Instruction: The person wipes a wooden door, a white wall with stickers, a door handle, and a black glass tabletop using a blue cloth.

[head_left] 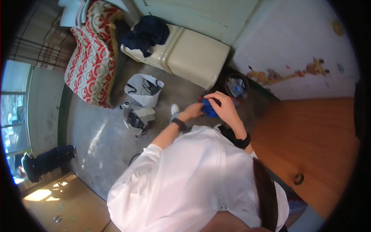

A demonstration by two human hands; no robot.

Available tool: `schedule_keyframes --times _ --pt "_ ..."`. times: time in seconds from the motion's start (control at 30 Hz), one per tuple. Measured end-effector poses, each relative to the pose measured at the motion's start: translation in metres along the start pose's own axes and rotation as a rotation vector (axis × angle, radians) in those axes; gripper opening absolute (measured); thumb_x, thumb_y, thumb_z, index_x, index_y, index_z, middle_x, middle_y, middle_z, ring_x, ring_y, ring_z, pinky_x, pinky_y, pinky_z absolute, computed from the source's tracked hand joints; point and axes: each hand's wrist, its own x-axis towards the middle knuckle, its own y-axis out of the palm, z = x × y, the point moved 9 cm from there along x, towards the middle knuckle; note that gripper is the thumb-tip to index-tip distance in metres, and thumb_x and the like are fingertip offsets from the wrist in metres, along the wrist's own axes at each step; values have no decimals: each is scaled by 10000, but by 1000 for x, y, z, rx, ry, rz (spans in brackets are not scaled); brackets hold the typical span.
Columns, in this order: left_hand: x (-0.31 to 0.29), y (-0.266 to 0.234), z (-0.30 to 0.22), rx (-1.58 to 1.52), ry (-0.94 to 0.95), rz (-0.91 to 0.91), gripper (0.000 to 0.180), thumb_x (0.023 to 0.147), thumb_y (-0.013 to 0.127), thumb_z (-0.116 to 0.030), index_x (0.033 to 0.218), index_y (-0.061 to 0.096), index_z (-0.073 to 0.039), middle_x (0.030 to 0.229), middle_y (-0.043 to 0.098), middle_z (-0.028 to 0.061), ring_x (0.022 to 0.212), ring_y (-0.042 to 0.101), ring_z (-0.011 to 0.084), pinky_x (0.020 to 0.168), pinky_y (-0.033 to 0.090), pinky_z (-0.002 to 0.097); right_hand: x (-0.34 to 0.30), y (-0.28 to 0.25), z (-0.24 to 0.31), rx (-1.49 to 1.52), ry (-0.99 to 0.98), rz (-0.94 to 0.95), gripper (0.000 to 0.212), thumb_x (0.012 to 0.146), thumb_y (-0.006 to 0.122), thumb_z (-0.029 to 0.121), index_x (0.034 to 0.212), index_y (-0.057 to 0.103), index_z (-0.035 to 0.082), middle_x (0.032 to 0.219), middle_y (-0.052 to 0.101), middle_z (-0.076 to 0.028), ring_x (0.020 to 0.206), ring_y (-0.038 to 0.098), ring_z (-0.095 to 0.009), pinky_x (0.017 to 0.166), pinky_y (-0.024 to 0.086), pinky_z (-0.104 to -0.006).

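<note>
A small blue cloth item (209, 108) is bunched between both my hands, held out in front of my white shirt. My left hand (193, 111) grips its left side; a dark band circles that wrist. My right hand (222, 104) curls over the top and right of it, with a dark cuff at the wrist. A bit of red shows just above the blue cloth; what it is cannot be made out.
A cream chest (185, 52) with dark clothes (146, 33) on it stands ahead. Below me on the grey floor lie a white bag (143, 89) and a patterned bag (136, 118). A red-and-white quilt (92, 58) hangs left, a round bin (236, 86) sits by the wall, and a wooden cabinet (309, 143) is at right.
</note>
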Motion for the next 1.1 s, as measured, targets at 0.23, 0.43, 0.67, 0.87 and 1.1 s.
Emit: schedule_keyframes --times 0.23,0.43,0.67,0.87,1.1 --pt "-81 -139 52 -178 -167 -445 161 798 506 -154 939 556 -98 678 598 103 624 588 265 582 441 345 81 86 16 -340 -45 242 163 801 485 73 924 588 49 845 573 -123 796 549 -304 693 436 -336" --pt "-95 -199 81 -173 -229 -517 487 747 609 -213 1172 402 -98 761 603 97 691 582 263 602 444 349 127 88 32 -313 -67 169 157 809 481 77 927 584 65 835 572 -115 773 547 -311 672 436 -333" --pt "-48 -205 66 -94 -221 -442 605 695 615 -108 1239 349 -117 738 592 91 652 579 255 575 439 365 158 92 70 -272 -171 206 155 810 497 87 937 584 78 845 575 -92 750 548 -293 645 437 -330" --pt "-14 -237 70 -92 -220 -462 305 728 527 -73 1033 506 -71 682 609 96 643 604 251 562 447 344 193 64 43 -219 -72 195 166 811 499 76 954 581 55 880 574 -117 796 545 -293 707 430 -308" --pt "44 -310 37 -66 -152 -605 235 779 460 -69 997 545 -78 697 618 101 663 616 243 598 461 332 237 -9 28 -301 -73 11 259 752 608 187 979 563 70 874 586 -131 790 557 -313 681 444 -337"
